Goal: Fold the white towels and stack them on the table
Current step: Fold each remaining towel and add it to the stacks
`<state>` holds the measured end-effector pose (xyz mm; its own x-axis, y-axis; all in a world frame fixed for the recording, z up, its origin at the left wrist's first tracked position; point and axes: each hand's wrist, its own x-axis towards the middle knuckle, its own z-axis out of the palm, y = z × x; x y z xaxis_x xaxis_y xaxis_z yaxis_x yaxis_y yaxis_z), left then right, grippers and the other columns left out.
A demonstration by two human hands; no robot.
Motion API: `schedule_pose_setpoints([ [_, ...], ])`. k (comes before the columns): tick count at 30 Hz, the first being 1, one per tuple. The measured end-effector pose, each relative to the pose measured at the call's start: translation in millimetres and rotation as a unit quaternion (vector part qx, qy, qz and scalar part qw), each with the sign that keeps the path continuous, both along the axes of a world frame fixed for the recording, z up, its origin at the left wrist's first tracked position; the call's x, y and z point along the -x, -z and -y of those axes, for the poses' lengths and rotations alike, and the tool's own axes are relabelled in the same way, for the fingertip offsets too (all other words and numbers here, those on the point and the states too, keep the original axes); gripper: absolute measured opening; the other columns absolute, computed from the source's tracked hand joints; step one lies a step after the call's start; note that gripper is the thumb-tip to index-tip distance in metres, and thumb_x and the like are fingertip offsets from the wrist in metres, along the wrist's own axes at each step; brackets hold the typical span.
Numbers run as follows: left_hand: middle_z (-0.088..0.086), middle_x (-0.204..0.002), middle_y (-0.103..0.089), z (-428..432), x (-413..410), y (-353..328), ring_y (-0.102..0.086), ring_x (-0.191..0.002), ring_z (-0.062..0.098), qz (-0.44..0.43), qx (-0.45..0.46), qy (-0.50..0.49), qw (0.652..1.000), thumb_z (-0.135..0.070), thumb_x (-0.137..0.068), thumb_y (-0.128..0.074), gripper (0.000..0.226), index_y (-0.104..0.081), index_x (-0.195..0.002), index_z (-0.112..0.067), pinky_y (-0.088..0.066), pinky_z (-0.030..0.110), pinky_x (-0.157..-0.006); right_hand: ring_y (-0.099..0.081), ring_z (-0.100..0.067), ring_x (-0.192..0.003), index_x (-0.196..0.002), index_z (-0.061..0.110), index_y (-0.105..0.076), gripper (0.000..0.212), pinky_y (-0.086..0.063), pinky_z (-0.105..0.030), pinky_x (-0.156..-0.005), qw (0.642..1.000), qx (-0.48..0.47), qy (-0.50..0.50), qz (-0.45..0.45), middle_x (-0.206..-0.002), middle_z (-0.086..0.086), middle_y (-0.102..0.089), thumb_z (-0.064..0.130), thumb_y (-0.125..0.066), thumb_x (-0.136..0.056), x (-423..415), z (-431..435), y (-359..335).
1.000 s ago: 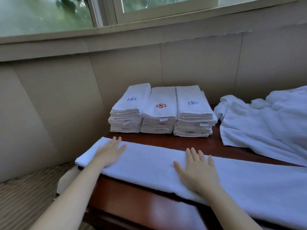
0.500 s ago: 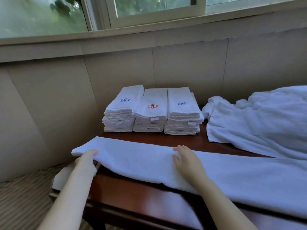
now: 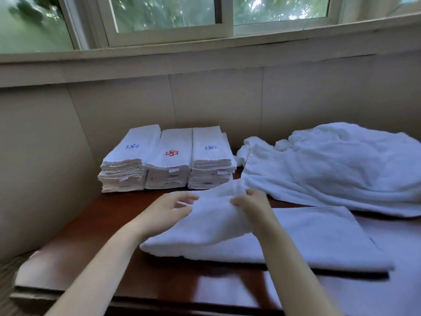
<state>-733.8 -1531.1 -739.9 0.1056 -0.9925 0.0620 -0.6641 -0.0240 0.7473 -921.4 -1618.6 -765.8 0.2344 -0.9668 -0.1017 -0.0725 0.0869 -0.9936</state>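
Hands, left hand (image 3: pixel 167 209) and right hand (image 3: pixel 252 205), now pinch the earlier-flat towel's (image 3: pixel 307 242) end, folding it rightward.

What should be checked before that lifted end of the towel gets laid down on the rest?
1. Left hand and right hand both grip the raised end: ok.
2. Lower layer of the towel lies flat on the table: ok.
3. Raised end is smooth and square to the layer below: not ok, it is bunched.
4. Folded stacks stand apart from the towel: ok.
5. Unfolded pile is apart from the towel's far edge: cannot tell.
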Motion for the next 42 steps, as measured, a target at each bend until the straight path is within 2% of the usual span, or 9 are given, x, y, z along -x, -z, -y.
schedule_pose_setpoints([
  [5, -0.007, -0.128, -0.053, 28, 23, -4, -0.043, -0.111, 0.002, 0.026, 0.071, -0.07, 0.995, -0.02, -0.095, -0.053, 0.03, -0.057, -0.124, -0.028, -0.03, 0.022, -0.09, -0.058, -0.027, -0.063, -0.069, 0.007, -0.065, 0.008, -0.047, -0.033, -0.06, 0.995, 0.012, 0.096, -0.004, -0.07, -0.013, -0.062, 0.002, -0.066, -0.075, 108, 36, -42],
  [11, 0.016, -0.151, -0.022, 69, 70, 35, -0.031, -0.136, 0.035, 0.127, -0.179, -0.064, 0.974, -0.037, -0.092, -0.054, 0.071, -0.017, -0.151, -0.022, -0.032, 0.039, -0.11, -0.043, -0.016, -0.057, -0.058, 0.004, -0.05, 0.026, -0.028, -0.026, -0.05, 0.957, -0.005, 0.128, -0.258, -0.059, -0.005, -0.043, -0.013, -0.053, -0.078, 199, 36, 20],
  [14, 0.017, -0.153, -0.022, 72, 72, 57, -0.03, -0.138, 0.036, 0.102, -0.175, -0.102, 0.974, -0.044, -0.09, -0.057, 0.088, -0.002, -0.153, -0.017, -0.028, 0.035, -0.11, -0.057, -0.012, -0.049, -0.073, 0.002, -0.063, 0.022, -0.042, -0.018, -0.048, 0.967, -0.021, 0.112, -0.228, -0.058, -0.001, -0.059, -0.011, -0.048, -0.084, 210, 37, 32],
  [19, 0.014, -0.147, -0.038, 75, 55, 67, -0.048, -0.124, 0.033, -0.118, -0.162, -0.195, 0.96, -0.046, -0.079, -0.069, 0.099, -0.012, -0.151, -0.011, -0.04, 0.036, -0.093, -0.055, -0.037, -0.118, -0.125, -0.003, -0.056, 0.033, -0.042, -0.046, -0.103, 0.969, -0.185, 0.131, -0.101, -0.124, -0.023, -0.059, -0.002, -0.043, -0.095, 225, 53, 26],
  [23, 0.015, -0.128, -0.054, 78, 56, 73, -0.056, -0.096, 0.027, -0.087, -0.187, -0.171, 0.963, -0.037, -0.072, -0.079, 0.092, -0.031, -0.143, -0.003, -0.044, 0.034, -0.078, -0.06, -0.03, -0.108, -0.124, -0.003, -0.058, 0.032, -0.046, -0.038, -0.097, 0.964, -0.227, 0.132, -0.038, -0.117, -0.018, -0.063, 0.001, -0.042, -0.096, 235, 54, 24],
  [27, 0.011, -0.097, -0.062, 77, 58, 71, -0.061, -0.083, 0.026, -0.06, -0.178, -0.151, 0.97, -0.042, -0.074, -0.077, 0.069, -0.052, -0.121, 0.003, -0.047, 0.034, -0.074, -0.056, -0.025, -0.084, -0.077, 0.008, -0.063, 0.02, -0.04, -0.027, -0.063, 0.907, -0.027, 0.152, -0.393, -0.081, -0.011, -0.06, 0.004, -0.049, -0.091, 232, 50, 28],
  [32, 0.016, -0.113, -0.064, 76, 68, 73, -0.06, -0.1, 0.032, 0.083, -0.176, -0.154, 0.969, -0.059, -0.087, -0.052, 0.068, -0.055, -0.123, -0.001, -0.047, 0.036, -0.086, -0.053, -0.031, -0.116, -0.125, 0.009, -0.045, 0.03, -0.038, -0.034, -0.069, 0.73, 0.027, 0.173, -0.661, -0.127, -0.011, -0.054, 0.013, -0.039, -0.097, 218, 39, 40],
  [37, 0.012, -0.118, -0.062, 77, 65, 74, -0.058, -0.107, 0.035, 0.152, -0.175, -0.181, 0.956, -0.066, -0.088, -0.035, 0.07, -0.056, -0.125, -0.01, -0.045, 0.035, -0.083, -0.055, -0.032, -0.112, -0.126, 0.008, -0.043, 0.033, -0.045, -0.034, -0.074, 0.657, 0.112, 0.225, -0.711, -0.129, -0.016, -0.05, 0.02, -0.045, -0.096, 199, 32, 23],
  [42, 0.015, -0.119, -0.06, 79, 65, 72, -0.057, -0.105, 0.033, 0.125, -0.163, -0.18, 0.962, -0.056, -0.093, -0.039, 0.066, -0.051, -0.129, -0.002, -0.042, 0.033, -0.08, -0.04, -0.028, -0.129, -0.138, 0.013, -0.044, 0.051, -0.026, -0.037, -0.108, 0.77, 0.315, 0.041, -0.553, -0.14, -0.012, -0.047, 0.045, -0.035, -0.099, 130, 20, 42],
])
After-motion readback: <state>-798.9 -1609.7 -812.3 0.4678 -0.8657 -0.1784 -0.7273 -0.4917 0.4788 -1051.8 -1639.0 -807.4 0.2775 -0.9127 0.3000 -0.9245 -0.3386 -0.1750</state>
